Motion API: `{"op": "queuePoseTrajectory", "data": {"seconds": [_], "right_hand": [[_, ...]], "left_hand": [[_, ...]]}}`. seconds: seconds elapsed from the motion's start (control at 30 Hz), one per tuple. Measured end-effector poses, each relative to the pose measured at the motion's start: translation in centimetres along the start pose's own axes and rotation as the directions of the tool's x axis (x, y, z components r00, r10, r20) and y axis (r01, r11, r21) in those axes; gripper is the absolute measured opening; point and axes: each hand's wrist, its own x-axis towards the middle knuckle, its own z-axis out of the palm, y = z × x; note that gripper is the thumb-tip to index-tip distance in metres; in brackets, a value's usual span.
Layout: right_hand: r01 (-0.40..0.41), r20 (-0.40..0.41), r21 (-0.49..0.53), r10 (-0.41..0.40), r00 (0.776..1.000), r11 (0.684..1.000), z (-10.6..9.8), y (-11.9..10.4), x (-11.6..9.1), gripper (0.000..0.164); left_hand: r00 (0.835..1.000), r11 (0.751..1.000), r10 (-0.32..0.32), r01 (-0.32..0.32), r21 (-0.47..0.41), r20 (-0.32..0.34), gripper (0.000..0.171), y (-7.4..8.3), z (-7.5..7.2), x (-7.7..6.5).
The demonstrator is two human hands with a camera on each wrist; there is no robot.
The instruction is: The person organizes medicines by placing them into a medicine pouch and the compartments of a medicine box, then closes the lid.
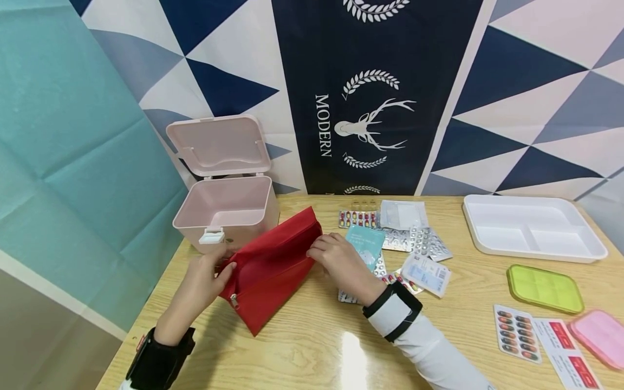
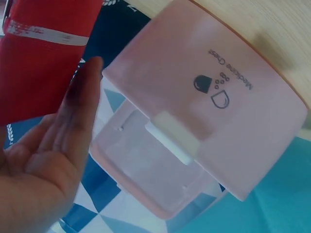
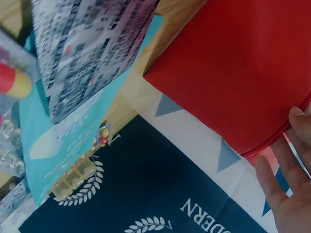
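A red zippered pouch [image 1: 278,271] is held tilted above the table, its mouth spread apart and its zipper pull near the left end. My left hand [image 1: 208,279] grips that end, thumb in front and fingers behind; the left wrist view shows long fingers behind the red pouch [image 2: 43,63]. With thumb and fingers, my right hand [image 1: 341,262] pinches the rim at the opposite end, seen also in the right wrist view, where the hand [image 3: 291,179] is partly cut off. Beyond my left hand stands a pink medicine chest [image 1: 190,208] with its lid raised.
Right of the pouch lie blister packs [image 1: 358,218], a teal packet [image 1: 365,244] and a white packet [image 1: 426,273]. Farther right are a white divided tray [image 1: 497,227], a green pill case [image 1: 545,288], a capsule blister [image 1: 517,333], red-and-white strips [image 1: 567,352] and a pink case [image 1: 602,336].
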Motion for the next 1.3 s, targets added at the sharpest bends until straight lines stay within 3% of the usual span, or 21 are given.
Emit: {"op": "queuePoseTrajectory", "data": {"seconds": [0.23,0.37,0.57,0.7,0.8,1.03,1.3], "right_hand": [[-0.011,-0.006,0.081,0.011,1.0,0.997,0.1,0.5,-0.3,0.027],[-0.009,-0.005,0.102,0.009,1.0,0.995,0.1,0.7,-0.4,0.027],[-0.008,0.012,0.129,0.006,1.0,0.992,0.0,0.8,-0.7,0.032],[-0.01,0.029,0.149,0.005,1.0,0.989,-0.3,0.9,-1.0,0.031],[-0.016,0.042,0.167,0.009,0.999,0.986,-0.5,1.1,-1.3,0.033],[-0.021,0.059,0.184,0.01,0.998,0.983,-0.7,1.6,-1.9,0.031],[-0.026,0.067,0.183,0.013,0.998,0.983,-0.7,1.7,-2.1,0.036]], "left_hand": [[0.985,0.985,0.153,-0.146,-0.096,0.078,0.044,0.2,0.2,0.4],[0.971,0.974,0.181,-0.156,-0.163,0.155,0.047,-0.3,0.3,0.6],[0.968,0.951,0.09,-0.012,-0.31,0.236,0.045,-1.2,0.5,0.7],[0.966,0.934,-0.024,0.114,-0.338,0.259,0.043,-1.1,0.5,0.6],[0.965,0.93,-0.08,0.163,-0.33,0.251,0.042,-0.9,0.7,0.7],[0.966,0.918,-0.127,0.2,-0.343,0.223,0.044,0.0,1.3,0.6],[0.968,0.884,-0.15,0.222,-0.411,0.2,0.047,0.8,2.0,0.3]]}}
